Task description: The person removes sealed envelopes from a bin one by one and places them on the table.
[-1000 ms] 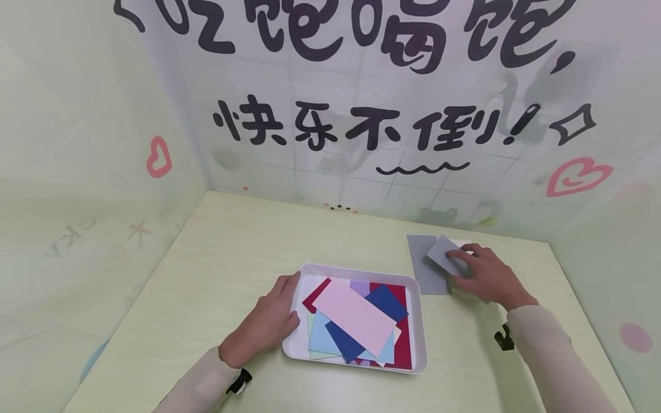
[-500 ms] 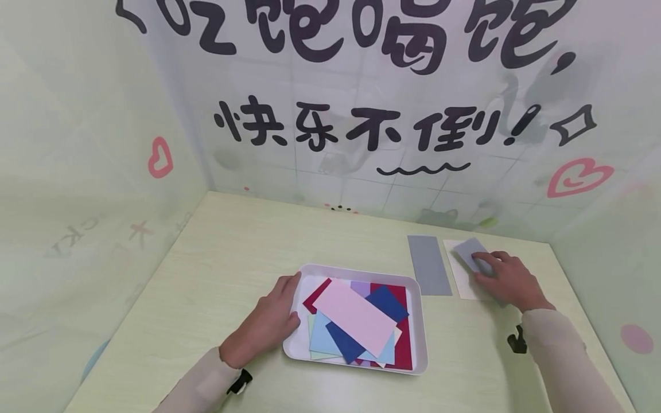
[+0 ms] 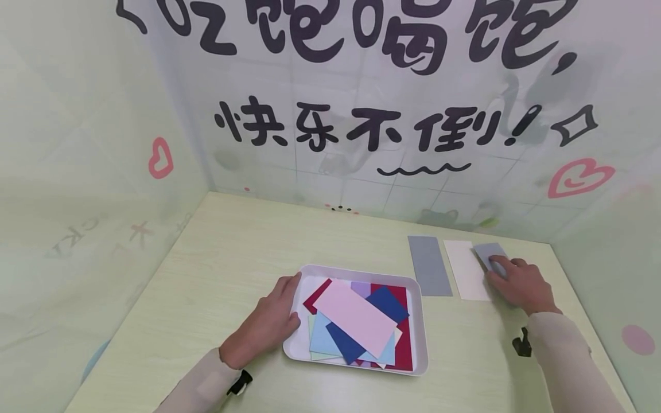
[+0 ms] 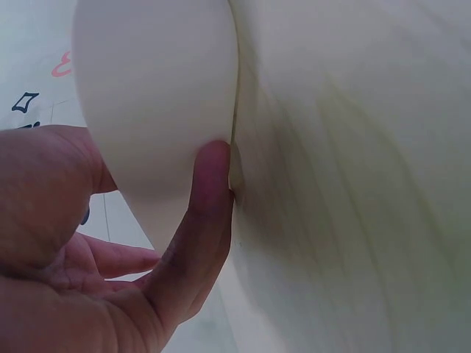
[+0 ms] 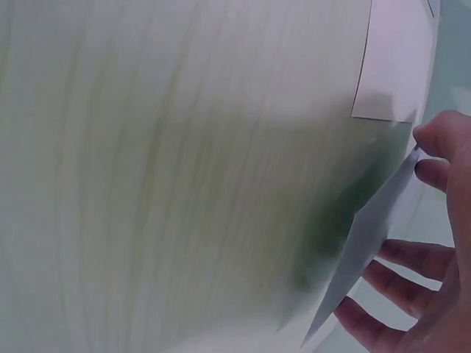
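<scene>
In the head view my left hand (image 3: 263, 318) holds the left edge of a white tray (image 3: 421, 327). The left wrist view shows the thumb and fingers (image 4: 210, 184) on both sides of the tray wall. My right hand (image 3: 527, 287) pinches a grey rectangular card (image 3: 492, 252), tilted above the table at the back right. In the right wrist view this card (image 5: 368, 228) lies between thumb and fingers, lifted off the surface. To its left a pale pinkish-white card (image 3: 458, 264) lies flat, and beyond that another grey card (image 3: 430, 267).
Inside the tray overlap several cards: a pink card (image 3: 356, 315) on top, a dark blue card (image 3: 395, 303), a red card (image 3: 405, 350), a light blue card (image 3: 321, 338). A wood-grain table (image 3: 248, 241) is enclosed by printed curtain walls (image 3: 320, 189).
My right hand has moved right with the grey card, away from the flat grey card and past the pale one, which is now more exposed. The left hand and tray have stayed put.
</scene>
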